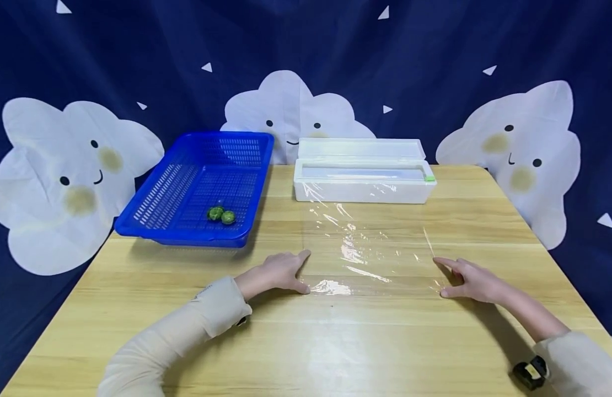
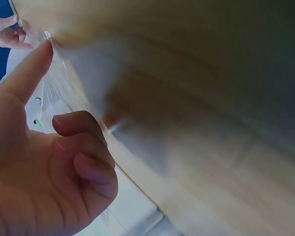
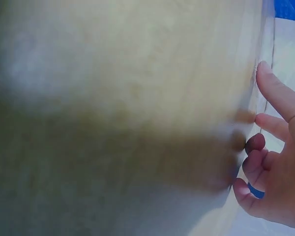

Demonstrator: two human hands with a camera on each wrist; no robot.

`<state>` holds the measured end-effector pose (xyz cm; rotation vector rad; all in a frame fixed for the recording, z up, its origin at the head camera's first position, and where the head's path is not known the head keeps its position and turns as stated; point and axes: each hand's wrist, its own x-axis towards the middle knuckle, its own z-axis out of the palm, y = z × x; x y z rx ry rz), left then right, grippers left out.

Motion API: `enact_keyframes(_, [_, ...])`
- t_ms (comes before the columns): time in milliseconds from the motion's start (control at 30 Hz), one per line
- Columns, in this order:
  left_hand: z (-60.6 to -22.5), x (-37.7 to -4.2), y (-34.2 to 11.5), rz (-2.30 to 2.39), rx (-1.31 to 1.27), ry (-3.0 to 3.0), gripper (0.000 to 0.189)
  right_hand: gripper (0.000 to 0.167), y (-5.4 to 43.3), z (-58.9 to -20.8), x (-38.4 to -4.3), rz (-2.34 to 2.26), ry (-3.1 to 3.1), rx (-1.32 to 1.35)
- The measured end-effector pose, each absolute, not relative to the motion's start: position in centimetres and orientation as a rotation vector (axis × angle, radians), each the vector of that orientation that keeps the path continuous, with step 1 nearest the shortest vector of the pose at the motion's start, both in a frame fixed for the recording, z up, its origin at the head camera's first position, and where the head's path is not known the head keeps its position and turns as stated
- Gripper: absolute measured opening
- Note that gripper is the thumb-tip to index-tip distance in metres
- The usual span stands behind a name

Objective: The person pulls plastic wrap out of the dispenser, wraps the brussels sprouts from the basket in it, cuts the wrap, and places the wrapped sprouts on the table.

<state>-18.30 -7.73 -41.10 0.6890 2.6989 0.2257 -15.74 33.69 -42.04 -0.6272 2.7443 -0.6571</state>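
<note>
Head view: basket (image 1: 187,234), 10 o'clock, holds green balls (image 1: 228,217); film (image 1: 365,242) from open box (image 1: 360,149), 12 o'clock, lies between left hand (image 1: 283,271) and right hand (image 1: 467,280), both wide.

- Curtain (image 1: 306,49): behind the table (image 1: 331,336).
- Basket (image 1: 182,234): at the table's far left, left of the box and apart from it.
- Two vegetables (image 1: 227,217): in the basket, side by side, near its front right corner.
- Box (image 1: 415,192): at the table's far side, its lid (image 1: 360,148) raised along the back edge.
- Film (image 1: 353,253): running from the box over its front wall towards the person, above the table.
- Left hand (image 1: 281,270): at the film's near left corner, before the basket.
- Right hand (image 1: 477,281): at its near right corner.
</note>
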Motion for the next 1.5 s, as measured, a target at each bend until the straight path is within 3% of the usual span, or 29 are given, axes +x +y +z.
enact_keyframes(300, [-39.0, -18.4, -9.5, 0.302, 0.697, 2.643, 0.104, 0.078, 33.1, -41.1, -16.6, -0.548, 2.763, -0.628])
enact_keyframes(667, [-32.9, -17.5, -14.1, 0.867, 0.977, 2.804, 0.090, 0.079, 33.0, -41.3, -16.6, -0.538, 2.734, -0.612])
enact_keyframes(867, [-30.9, -19.8, -18.8, 0.934, 0.871, 3.018, 0.075, 0.077, 33.2, -41.7, -16.3, -0.560, 2.732, -0.610])
enact_keyframes(1067, [-32.0, -22.6, -22.9, 0.562, 0.566, 3.012, 0.062, 0.076, 33.4, -42.3, -15.6, -0.610, 2.746, -0.629])
enact_keyframes(1500, [-35.1, -25.8, -25.8, 0.340, 0.510, 2.923, 0.054, 0.074, 33.5, -42.7, -15.4, -0.719, 2.763, -0.698])
